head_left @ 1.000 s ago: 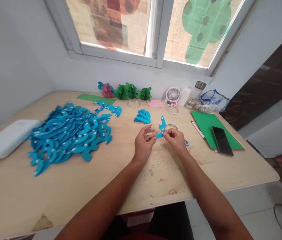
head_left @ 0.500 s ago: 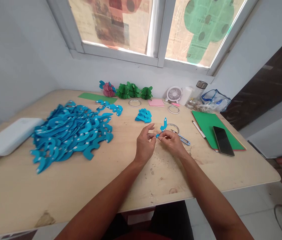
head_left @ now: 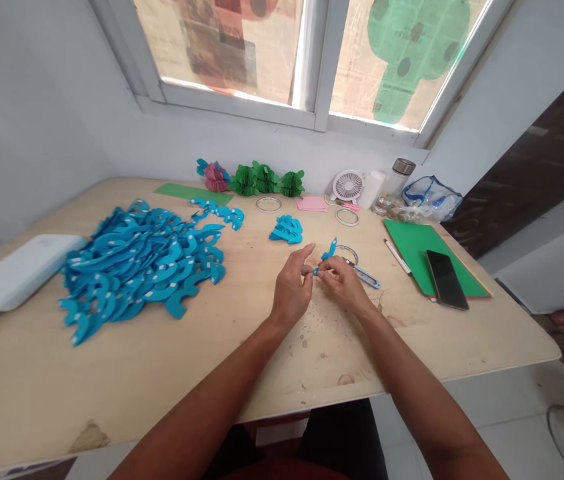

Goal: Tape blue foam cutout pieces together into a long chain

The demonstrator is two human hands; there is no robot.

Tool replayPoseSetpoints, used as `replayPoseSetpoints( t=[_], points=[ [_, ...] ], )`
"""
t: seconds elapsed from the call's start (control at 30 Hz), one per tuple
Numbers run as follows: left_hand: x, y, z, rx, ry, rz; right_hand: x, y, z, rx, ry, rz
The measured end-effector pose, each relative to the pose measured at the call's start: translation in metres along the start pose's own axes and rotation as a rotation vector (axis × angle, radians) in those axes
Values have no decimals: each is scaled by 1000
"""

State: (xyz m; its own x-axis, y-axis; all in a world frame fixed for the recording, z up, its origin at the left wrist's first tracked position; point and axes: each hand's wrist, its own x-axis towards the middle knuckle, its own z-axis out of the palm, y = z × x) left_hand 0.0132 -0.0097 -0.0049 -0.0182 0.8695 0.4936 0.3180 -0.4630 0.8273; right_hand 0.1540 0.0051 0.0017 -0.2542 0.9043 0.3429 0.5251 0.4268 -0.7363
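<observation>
And here, over the middle of the wooden table [head_left: 172,380], both hands are busy at one small blue paper piece [head_left: 329,249]. The right hand [head_left: 346,285] has it pinched between thumb and fingers, and a curved arm with a pale patch pokes up past the knuckles, towards the far side. The left hand [head_left: 291,288] comes in with thumb and forefinger nearly closed at the lower end, its other fingers lifted out of the way. Whether those left tips really grip the paper or only touch it, I cannot tell; the spot is too small.

Delicate stuff, this! To my eye the right hand does best as the steady anchor, close to where the left works, so the thin paper has no slack to buckle. A light pinch with the very tips of the left, please; squeeze hard and the curve could crease or tear. Fingertips off that pale patch too, in case it is sticky.

Now mind the cutter [head_left: 369,278], lying just right of the right hand beside a ring [head_left: 355,253]; small wrist movements look safer there. Far of the hands sits a small blue bundle [head_left: 286,229], and to the left, the big blue heap [head_left: 137,267].
</observation>
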Motion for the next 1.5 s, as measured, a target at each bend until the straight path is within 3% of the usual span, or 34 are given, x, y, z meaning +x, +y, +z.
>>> replayPoseSetpoints(
  t=[0.4, 0.9, 1.5],
  points=[
    [4, -4, 0, -80, 39, -109, -2, 8, 3, 41, -66, 33],
    [0, -3, 1, 97, -68, 28, -2, 9, 7, 30, -46, 74],
    [0, -3, 2, 153, -79, 36, -2, 15, 11, 50, -29, 120]
  ],
)
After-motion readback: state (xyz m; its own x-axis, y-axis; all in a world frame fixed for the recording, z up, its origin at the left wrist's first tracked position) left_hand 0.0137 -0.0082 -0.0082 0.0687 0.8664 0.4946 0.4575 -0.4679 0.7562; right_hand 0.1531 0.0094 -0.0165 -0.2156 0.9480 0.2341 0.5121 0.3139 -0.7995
